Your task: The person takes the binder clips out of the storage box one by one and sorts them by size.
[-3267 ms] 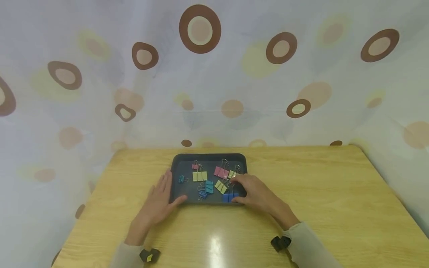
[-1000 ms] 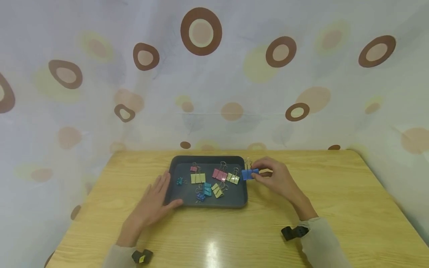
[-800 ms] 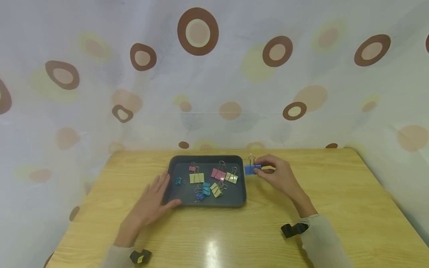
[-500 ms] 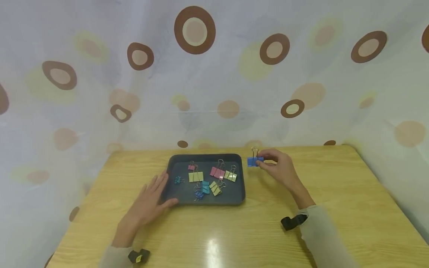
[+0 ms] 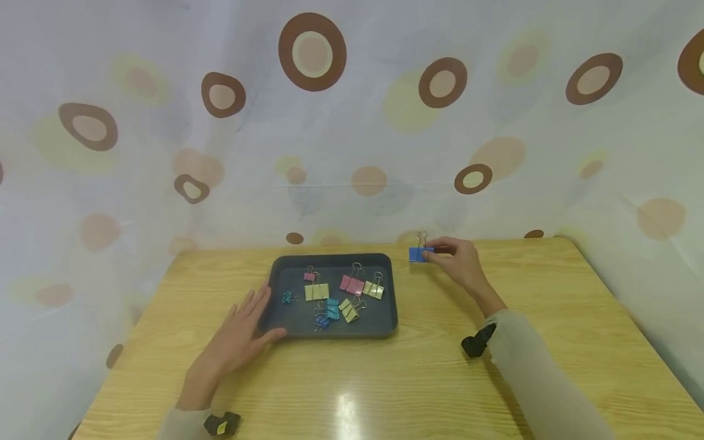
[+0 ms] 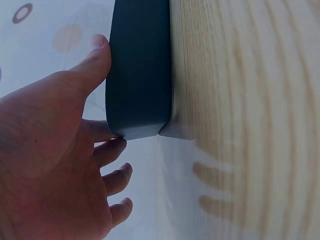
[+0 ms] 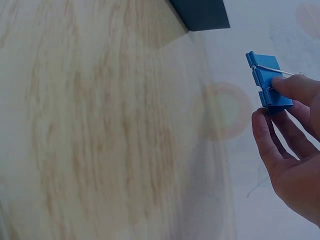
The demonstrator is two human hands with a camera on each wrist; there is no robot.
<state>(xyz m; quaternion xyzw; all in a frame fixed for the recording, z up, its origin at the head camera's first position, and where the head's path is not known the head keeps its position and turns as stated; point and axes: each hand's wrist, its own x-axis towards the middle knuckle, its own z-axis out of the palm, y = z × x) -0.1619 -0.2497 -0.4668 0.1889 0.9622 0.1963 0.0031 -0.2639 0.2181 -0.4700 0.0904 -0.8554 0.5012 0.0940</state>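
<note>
My right hand (image 5: 463,264) pinches a large blue binder clip (image 5: 417,255) by one end between thumb and fingers. The clip is held above the wooden table, beyond the tray's back right corner, its wire handles pointing up. In the right wrist view the blue clip (image 7: 265,79) is seen from its side, apart from the table. My left hand (image 5: 233,339) rests against the left end of a dark grey tray (image 5: 341,333), fingers extended and thumb at the front left corner. In the left wrist view the thumb touches the tray's wall (image 6: 139,70).
Inside the tray lie several binder clips: a pink one (image 5: 352,285), a yellow one (image 5: 316,293), a teal one (image 5: 332,308) and a small blue one (image 5: 322,322) among them. A patterned curtain (image 5: 368,122) hangs behind the table (image 5: 522,342).
The right hand has picked the large blue binder clip out of the tray's front right corner and carried it right and toward the back. The left hand stays at the tray.
</note>
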